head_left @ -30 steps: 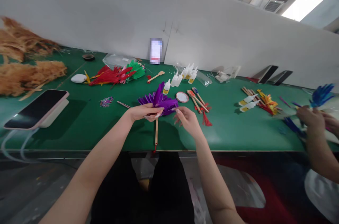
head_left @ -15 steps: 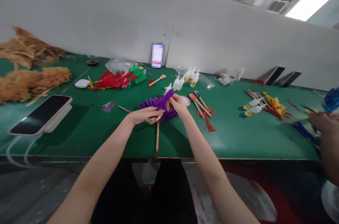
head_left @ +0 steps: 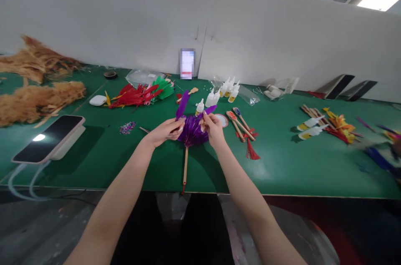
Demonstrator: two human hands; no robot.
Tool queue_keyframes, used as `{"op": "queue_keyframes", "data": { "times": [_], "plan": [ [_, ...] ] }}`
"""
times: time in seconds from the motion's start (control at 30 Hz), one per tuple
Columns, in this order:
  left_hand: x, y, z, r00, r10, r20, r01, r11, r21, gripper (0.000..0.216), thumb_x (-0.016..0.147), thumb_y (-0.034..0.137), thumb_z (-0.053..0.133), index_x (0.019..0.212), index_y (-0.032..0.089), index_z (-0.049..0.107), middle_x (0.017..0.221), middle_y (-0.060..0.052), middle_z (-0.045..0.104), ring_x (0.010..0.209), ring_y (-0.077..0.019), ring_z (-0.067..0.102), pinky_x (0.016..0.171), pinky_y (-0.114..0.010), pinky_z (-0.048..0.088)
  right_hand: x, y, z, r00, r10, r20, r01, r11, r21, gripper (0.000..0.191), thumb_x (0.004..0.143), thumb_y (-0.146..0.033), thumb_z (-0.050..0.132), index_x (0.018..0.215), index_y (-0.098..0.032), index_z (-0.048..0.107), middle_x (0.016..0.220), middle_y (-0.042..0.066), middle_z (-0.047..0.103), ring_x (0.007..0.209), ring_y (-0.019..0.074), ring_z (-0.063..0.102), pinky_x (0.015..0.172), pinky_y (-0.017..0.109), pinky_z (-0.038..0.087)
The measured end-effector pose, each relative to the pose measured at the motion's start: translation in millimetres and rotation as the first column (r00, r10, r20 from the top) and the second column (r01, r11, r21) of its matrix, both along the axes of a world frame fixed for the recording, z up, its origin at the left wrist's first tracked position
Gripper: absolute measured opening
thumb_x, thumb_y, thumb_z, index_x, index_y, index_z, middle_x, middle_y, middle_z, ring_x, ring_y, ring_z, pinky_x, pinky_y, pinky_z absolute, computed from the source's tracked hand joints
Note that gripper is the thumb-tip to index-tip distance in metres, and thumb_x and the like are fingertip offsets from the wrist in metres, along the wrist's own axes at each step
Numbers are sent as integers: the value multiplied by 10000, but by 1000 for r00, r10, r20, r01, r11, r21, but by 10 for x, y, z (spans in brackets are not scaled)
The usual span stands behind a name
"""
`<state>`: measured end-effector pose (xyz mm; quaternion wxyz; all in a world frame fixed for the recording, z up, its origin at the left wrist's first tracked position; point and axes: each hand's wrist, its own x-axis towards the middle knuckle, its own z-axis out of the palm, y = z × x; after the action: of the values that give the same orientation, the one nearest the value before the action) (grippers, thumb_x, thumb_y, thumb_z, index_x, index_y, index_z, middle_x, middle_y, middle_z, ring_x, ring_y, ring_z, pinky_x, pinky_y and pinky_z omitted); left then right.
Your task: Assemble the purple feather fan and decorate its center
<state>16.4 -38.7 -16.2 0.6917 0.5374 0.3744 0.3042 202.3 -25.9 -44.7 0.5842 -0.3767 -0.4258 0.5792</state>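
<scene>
A purple feather fan [head_left: 191, 133] lies on the green table, its wooden handle [head_left: 185, 165] pointing toward me with a red cord at the end. My left hand [head_left: 171, 129] is at the fan's left edge, fingers pinched on a purple feather [head_left: 182, 105] that stands upright. At the right edge, my right hand [head_left: 213, 127] pinches another purple feather [head_left: 210, 110], which slants up to the right. Just behind the fan is a small glue bottle [head_left: 199, 107]. Tweezers [head_left: 144, 130] lie left of my left hand, partly hidden by it.
Red feathers [head_left: 133, 96] and green feathers [head_left: 164, 88] lie back left, with sequins [head_left: 127, 127] nearer. Several glue bottles [head_left: 230, 89] stand behind. Wooden handles with red tassels [head_left: 239, 123] lie to the right. A phone on a power bank [head_left: 50, 137] sits at left.
My hands have moved apart. One purple feather was held across the fan between both hands; now each hand holds a feather at its own side, and the fan shows more fully.
</scene>
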Motion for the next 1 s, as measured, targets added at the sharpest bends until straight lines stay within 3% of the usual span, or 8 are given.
{"op": "queue_keyframes", "data": {
  "times": [0.07, 0.2, 0.33, 0.4, 0.6, 0.67, 0.77, 1.0],
  "plan": [
    [-1, 51, -40, 975, 193, -113, -186, 980, 72, 324, 890, 401, 478, 651, 184, 450, 463, 73, 282, 388, -58, 221, 419, -213, 189, 41, 8, 12, 1000, -10, -16, 10, 1000, -9, 419, 664, -533, 714, 600, -195, 473, 528, -53, 574, 391, 38, 455, 387, 167, 370],
    [-83, 181, -142, 801, 542, -254, -486, 837, 251, 285, 887, 372, 455, 667, 192, 477, 450, 70, 301, 389, -89, 271, 433, -236, 209, 63, -8, 29, 1000, 0, 4, 0, 1000, -13, 415, 654, -530, 721, 598, -195, 484, 524, -46, 576, 387, 46, 454, 389, 181, 382],
    [-227, 254, -211, 478, 800, -362, -560, 595, 576, 278, 886, 358, 462, 674, 192, 534, 530, 24, 472, 471, -131, 418, 522, -264, 303, 19, -30, 36, 998, 4, 63, -3, 1000, -10, 420, 677, -555, 694, 616, -199, 480, 556, -37, 604, 396, 49, 471, 400, 185, 391],
    [-271, 269, -241, 351, 850, -393, -533, 527, 663, 290, 899, 342, 429, 666, 198, 526, 561, 8, 512, 498, -152, 462, 558, -277, 331, 10, -35, 50, 994, 11, 113, -9, 1000, -12, 445, 701, -593, 654, 607, -206, 455, 528, -43, 588, 395, 56, 479, 404, 186, 397],
    [-244, 304, -341, 384, 832, -400, -524, 553, 648, 309, 912, 347, 383, 669, 209, 515, 599, -6, 542, 560, -175, 509, 606, -283, 367, 336, -52, 184, 911, 176, 372, -163, 984, -66, 448, 668, -539, 724, 535, -192, 473, 403, -38, 538, 339, 83, 489, 344, 188, 350],
    [-222, 305, -355, 407, 826, -390, -513, 560, 651, 307, 915, 358, 377, 683, 210, 512, 631, -8, 558, 586, -171, 521, 620, -277, 377, 528, -54, 219, 776, 273, 568, -222, 962, -160, 421, 679, -517, 725, 567, -189, 487, 446, -22, 586, 331, 89, 499, 337, 194, 351],
    [-200, 295, -350, 445, 810, -383, -490, 578, 653, 305, 914, 360, 383, 675, 208, 497, 637, -7, 559, 590, -160, 524, 621, -268, 381, 727, -38, 204, 552, 246, 797, -106, 969, -225, 356, 696, -483, 722, 707, -196, 513, 442, -49, 571, 319, 99, 495, 353, 209, 372],
    [-194, 275, -313, 480, 789, -382, -451, 596, 665, 252, 904, 329, 416, 691, 209, 477, 592, 6, 520, 554, -158, 502, 582, -264, 347, 732, 7, 51, 391, 236, 890, -7, 967, -253, 478, 537, -385, 852, 791, -212, 486, 471, -66, 542, 364, 133, 515, 395, 236, 351]
  ]
}}
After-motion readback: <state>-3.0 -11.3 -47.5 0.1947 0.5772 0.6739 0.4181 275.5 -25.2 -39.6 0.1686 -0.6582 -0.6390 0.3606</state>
